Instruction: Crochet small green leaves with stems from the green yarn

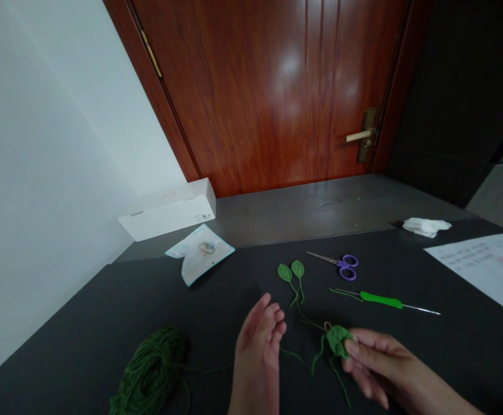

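My right hand [372,357] pinches a small green crocheted piece [338,339] between thumb and fingers. A copper-coloured loop [328,326], like a stitch marker, sits at its top edge, and loose yarn tails hang from it. To its left my left hand [262,331] is raised with its fingers curled in and the thumb against them; what they hold, if anything, is hidden. Green yarn [294,353] shows on both sides of this hand, and a strand reaches the green yarn skein [150,369] at lower left. Beyond the hands lie two crocheted leaves [297,268] with tails.
Purple-handled scissors [347,267] and a green-handled crochet hook [381,300] lie on the dark table [216,311]. An opened packet [205,253] and a white box [173,213] are at back left. A crumpled tissue [426,226] and printed paper [488,268] are at right.
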Available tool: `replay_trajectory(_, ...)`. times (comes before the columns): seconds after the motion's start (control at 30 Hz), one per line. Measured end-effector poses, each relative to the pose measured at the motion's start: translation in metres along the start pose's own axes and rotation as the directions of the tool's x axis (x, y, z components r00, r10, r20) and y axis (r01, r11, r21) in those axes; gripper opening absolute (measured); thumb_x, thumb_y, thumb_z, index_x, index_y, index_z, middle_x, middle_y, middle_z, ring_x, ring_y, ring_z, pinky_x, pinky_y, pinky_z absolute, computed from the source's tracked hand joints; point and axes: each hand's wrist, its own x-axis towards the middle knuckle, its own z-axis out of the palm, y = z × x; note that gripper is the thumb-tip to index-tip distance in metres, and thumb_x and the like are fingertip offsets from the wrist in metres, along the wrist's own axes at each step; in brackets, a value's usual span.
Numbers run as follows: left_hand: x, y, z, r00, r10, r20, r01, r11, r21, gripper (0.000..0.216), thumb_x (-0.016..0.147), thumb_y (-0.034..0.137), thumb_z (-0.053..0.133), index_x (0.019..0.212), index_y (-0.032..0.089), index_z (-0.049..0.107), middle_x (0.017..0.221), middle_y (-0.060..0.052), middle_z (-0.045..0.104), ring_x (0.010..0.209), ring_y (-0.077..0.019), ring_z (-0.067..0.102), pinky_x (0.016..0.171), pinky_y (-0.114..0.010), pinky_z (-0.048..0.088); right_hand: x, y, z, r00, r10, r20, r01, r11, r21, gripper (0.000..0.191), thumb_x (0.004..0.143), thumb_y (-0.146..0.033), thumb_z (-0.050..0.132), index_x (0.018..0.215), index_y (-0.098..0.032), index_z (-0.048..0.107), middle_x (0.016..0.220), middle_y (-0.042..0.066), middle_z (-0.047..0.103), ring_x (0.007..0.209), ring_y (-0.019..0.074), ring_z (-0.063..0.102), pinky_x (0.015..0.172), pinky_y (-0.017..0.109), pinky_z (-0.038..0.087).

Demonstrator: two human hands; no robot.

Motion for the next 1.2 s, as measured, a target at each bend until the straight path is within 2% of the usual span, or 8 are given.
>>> replay_trajectory(0.07, -0.003, -0.005, 0.0, 0.986, -0.115, 0.118, 0.102, 0.988, 0.112, 0.032, 0.063, 0.027, 0.08, 0.092, 0.014, 0.073, 0.079, -0.008, 0.069, 0.073, -0.0159, 0.061, 0.067, -0.028, 0.044, 0.002, 0.005, -0.001, 0.999, -0.036, 0.021, 0.037, 0.999, -0.028, 0.042, 0.075, -0.054, 0.064, 0.067, -0.013, 0.065, 0.048, -0.003, 0.056, 0.037, 0.0046, 0.04, 0.038, 0.016, 0.028)
replay_trajectory(0.13, -0.006, -0.012, 0.0, 0.937, -0.229, 0.262, 0.184, 0.966, 0.183, 0.034, 0.062, 0.03, 0.081, 0.09, 0.012, 0.073, 0.074, -0.007, 0.067, 0.066, -0.0145, 0.059, 0.06, -0.026, 0.042, 0.003, 0.01, -0.003, 0.995, -0.075, 0.06, 0.078, 0.995, -0.06, 0.042, 0.079, -0.053, 0.061, 0.073, -0.013, 0.066, 0.052, -0.001, 0.058, 0.037, 0.0045, 0.041, 0.039, 0.016, 0.03)
replay_trajectory(0.23, -0.007, -0.02, -0.002, 0.9, -0.255, 0.354, 0.172, 0.953, 0.249, 0.033, 0.06, 0.029, 0.083, 0.087, 0.013, 0.073, 0.076, -0.007, 0.068, 0.063, -0.0126, 0.059, 0.056, -0.024, 0.042, 0.005, 0.016, -0.005, 0.987, -0.105, 0.12, 0.116, 0.989, -0.088, 0.042, 0.083, -0.054, 0.057, 0.078, -0.014, 0.068, 0.055, -0.001, 0.059, 0.038, 0.0047, 0.043, 0.041, 0.017, 0.033)
replay_trajectory(0.43, -0.001, -0.026, -0.007, 0.906, -0.209, 0.367, 0.069, 0.931, 0.359, 0.033, 0.058, 0.036, 0.082, 0.08, 0.013, 0.073, 0.063, -0.003, 0.065, 0.056, -0.0112, 0.055, 0.049, -0.021, 0.039, 0.005, 0.019, -0.006, 0.98, -0.115, 0.161, 0.142, 0.976, -0.164, 0.044, 0.082, -0.057, 0.055, 0.08, -0.014, 0.067, 0.056, -0.002, 0.057, 0.04, 0.0048, 0.043, 0.041, 0.016, 0.035)
replay_trajectory(0.63, -0.001, -0.022, -0.006, 0.91, -0.159, 0.382, -0.036, 0.889, 0.456, 0.035, 0.06, 0.04, 0.08, 0.079, 0.012, 0.072, 0.06, -0.002, 0.062, 0.052, -0.011, 0.052, 0.049, -0.023, 0.041, 0.001, 0.014, 0.0, 0.979, -0.117, 0.168, 0.161, 0.946, -0.282, 0.044, 0.083, -0.057, 0.052, 0.078, -0.017, 0.066, 0.059, -0.003, 0.054, 0.042, 0.006, 0.042, 0.043, 0.018, 0.036)
replay_trajectory(0.77, -0.007, -0.016, -0.003, 0.909, -0.15, 0.389, -0.081, 0.852, 0.516, 0.031, 0.062, 0.038, 0.078, 0.077, 0.012, 0.072, 0.061, -0.003, 0.062, 0.052, -0.0107, 0.051, 0.05, -0.023, 0.042, -0.004, 0.009, 0.0, 0.964, -0.237, 0.122, 0.264, 0.912, -0.314, 0.028, 0.082, -0.048, 0.061, 0.082, -0.02, 0.063, 0.073, 0.0, 0.059, 0.06, 0.0122, 0.052, 0.056, 0.022, 0.043)
replay_trajectory(0.87, -0.011, -0.015, -0.001, 0.901, -0.169, 0.399, -0.095, 0.822, 0.562, 0.028, 0.064, 0.037, 0.077, 0.076, 0.012, 0.072, 0.058, -0.002, 0.061, 0.049, -0.0095, 0.049, 0.048, -0.023, 0.041, -0.006, 0.005, -0.001, 0.951, -0.304, 0.05, 0.302, 0.884, -0.357, 0.021, 0.082, -0.042, 0.063, 0.079, -0.021, 0.061, 0.072, 0.0, 0.058, 0.071, 0.0167, 0.054, 0.066, 0.026, 0.043)
replay_trajectory(1.2, -0.012, -0.013, -0.002, 0.9, -0.174, 0.399, -0.151, 0.735, 0.661, 0.022, 0.07, 0.033, 0.071, 0.076, 0.012, 0.071, 0.051, 0.002, 0.051, 0.045, -0.008, 0.043, 0.045, -0.02, 0.038, -0.003, -0.001, -0.005, 0.961, -0.276, 0.007, 0.265, 0.915, -0.305, 0.027, 0.077, -0.045, 0.068, 0.068, -0.02, 0.065, 0.061, -0.004, 0.05, 0.056, 0.0112, 0.044, 0.054, 0.022, 0.037)
